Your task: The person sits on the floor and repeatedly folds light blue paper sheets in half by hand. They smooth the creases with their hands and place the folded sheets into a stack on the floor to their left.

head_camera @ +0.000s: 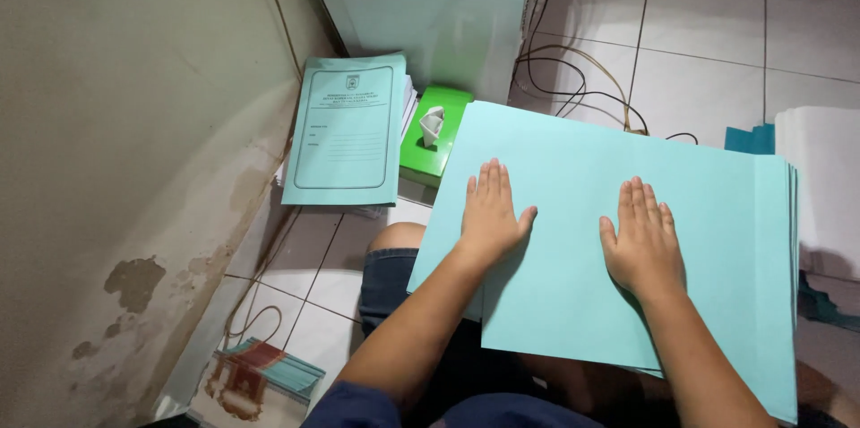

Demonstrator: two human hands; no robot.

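A thick stack of large light-blue sheets [717, 213] lies across my lap. My left hand [491, 213] rests flat on the top sheet, fingers stretched out and close together. My right hand [640, 244] lies flat on the same sheet a little to the right, palm down. Neither hand grips anything. My knee [394, 240] in dark shorts shows under the stack's left edge.
A pile of printed light-blue folders [348, 132] lies on the tiled floor by the stained wall [116, 168]. A green tissue box [436, 134] sits beside it. Cables [573, 78] run behind. A white paper stack [824, 186] is at right, a small patterned booklet [260, 374] lower left.
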